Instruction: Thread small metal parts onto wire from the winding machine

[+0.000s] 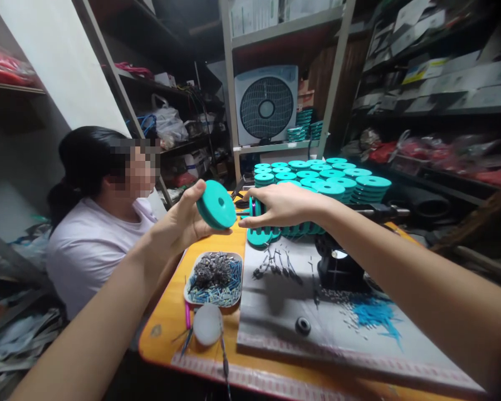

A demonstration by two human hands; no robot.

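Note:
My left hand (188,214) grips a round teal spool (217,205) by its edge, the flat side with a centre hole facing right. Close beside it, my right hand (275,205) has its thumb and fingers around another teal spool (253,207) with a dark purple band, in line with a horizontal black shaft (371,211). Behind and below my right hand stand stacks of teal spools (373,182). A white tray (186,292) of small metal and blue pieces lies below my left hand.
A person (96,223) in a light shirt sits at the left. Thin dark parts (278,267), a small black ring (303,326) and blue strips (373,312) lie on the grey board (275,323). A box fan (267,106) stands behind.

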